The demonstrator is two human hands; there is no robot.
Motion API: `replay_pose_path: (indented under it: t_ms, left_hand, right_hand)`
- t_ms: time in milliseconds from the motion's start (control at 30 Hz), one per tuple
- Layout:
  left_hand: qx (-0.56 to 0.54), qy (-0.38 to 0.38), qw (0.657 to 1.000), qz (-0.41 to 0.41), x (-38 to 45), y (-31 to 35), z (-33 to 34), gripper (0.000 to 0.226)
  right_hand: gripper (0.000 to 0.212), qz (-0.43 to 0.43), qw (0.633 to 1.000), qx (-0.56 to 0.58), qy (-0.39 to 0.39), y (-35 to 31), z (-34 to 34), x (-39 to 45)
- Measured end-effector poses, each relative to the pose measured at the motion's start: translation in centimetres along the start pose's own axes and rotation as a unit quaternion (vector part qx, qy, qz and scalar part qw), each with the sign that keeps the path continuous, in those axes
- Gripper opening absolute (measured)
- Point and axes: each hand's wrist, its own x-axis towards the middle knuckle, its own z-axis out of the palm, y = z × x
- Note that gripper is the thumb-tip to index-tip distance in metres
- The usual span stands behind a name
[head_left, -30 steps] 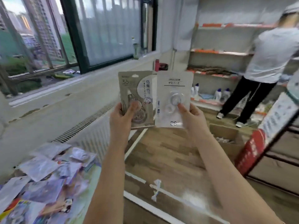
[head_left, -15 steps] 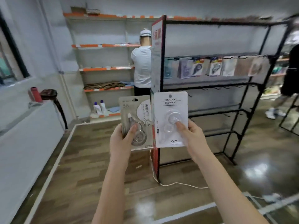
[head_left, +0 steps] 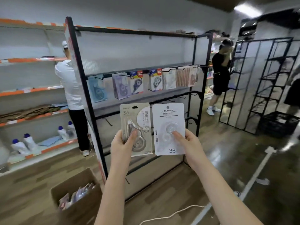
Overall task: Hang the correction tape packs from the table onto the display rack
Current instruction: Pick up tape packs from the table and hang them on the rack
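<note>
Two packs upright: left hand (head_left: 121, 143) grips beige pack (head_left: 138, 120), right hand (head_left: 189, 143) grips white pack (head_left: 168, 117).

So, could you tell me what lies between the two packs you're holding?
Nothing: in the head view the grey pack and white pack sit side by side, with only the rack behind the narrow gap.

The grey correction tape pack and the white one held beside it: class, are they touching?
Cannot tell. In the head view the grey pack and the white pack meet edge to edge, with neither contact nor gap plain.
</note>
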Motion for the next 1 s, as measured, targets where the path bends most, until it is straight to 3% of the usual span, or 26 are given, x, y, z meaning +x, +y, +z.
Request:
replay_pose_path:
  t_ms: [200, 433, 633, 767, 1000]
  left_hand:
    - [-0.046, -0.061, 0.997, -0.023, 7.4, -2.8, 8.9, 0.02]
    - [-0.057, -0.089, 0.994, -0.027, 13.3, -5.7, 20.8, 0.018]
    - [-0.058, -0.055, 0.997, -0.021, 18.3, -6.8, 29.7, 0.045]
    - [-0.045, -0.018, 0.999, -0.001, 21.6, -7.0, 34.0, 0.022]
    - [-0.032, 0.029, 0.999, 0.013, 26.3, -7.9, 37.8, 0.015]
  right_hand:
    - [0.038, 0.002, 0.999, 0.005, 0.053, 0.3, -5.9, 8.0]
    - [0.022, -0.003, 0.997, 0.008, 0.077, 1.2, -14.6, 17.5]
    - [0.02, -0.005, 0.999, -0.013, 0.043, 1.1, -21.7, 26.8]
    - [0.025, -0.005, 1.0, -0.011, 0.008, 0.7, -24.7, 32.1]
    - [0.02, 0.006, 0.999, 0.028, -0.02, 1.4, -25.5, 40.2]
